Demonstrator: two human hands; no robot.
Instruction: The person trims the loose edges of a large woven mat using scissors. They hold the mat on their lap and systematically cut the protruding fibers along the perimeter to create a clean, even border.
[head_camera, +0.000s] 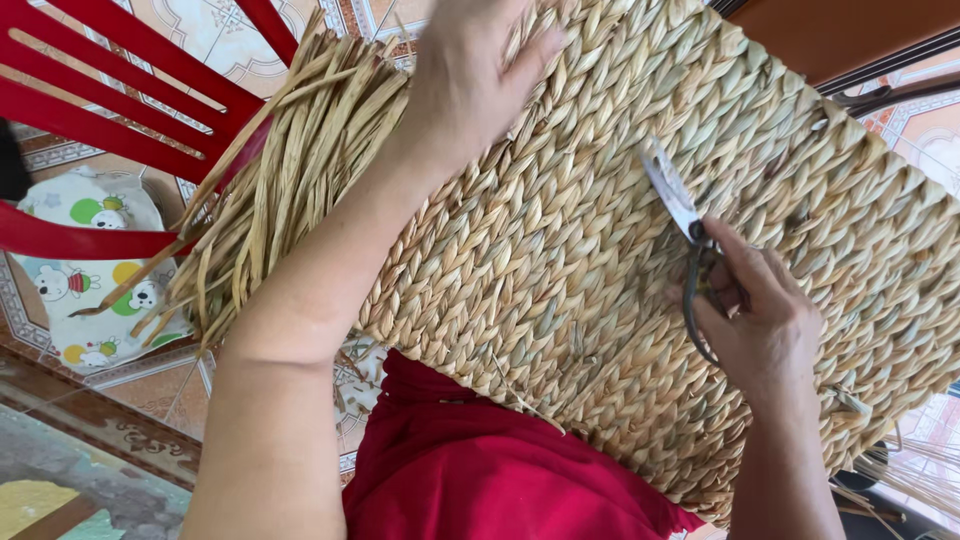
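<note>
A large woven straw mat or basket wall (600, 230) lies across my lap, over red cloth (480, 470). Loose unwoven straw ends (290, 170) hang off its left edge. My left hand (470, 80) rests flat on the top of the weave, fingers apart, holding it down. My right hand (760, 320) grips a pair of scissors (675, 200) by the dark handles. The blades are nearly together and point up and left, touching the weave's surface.
A red plastic chair (110, 110) stands at the upper left. A round cushion (90, 270) with cartoon prints lies on the patterned tile floor (150, 390) under it. More loose straw (910, 470) shows at the lower right.
</note>
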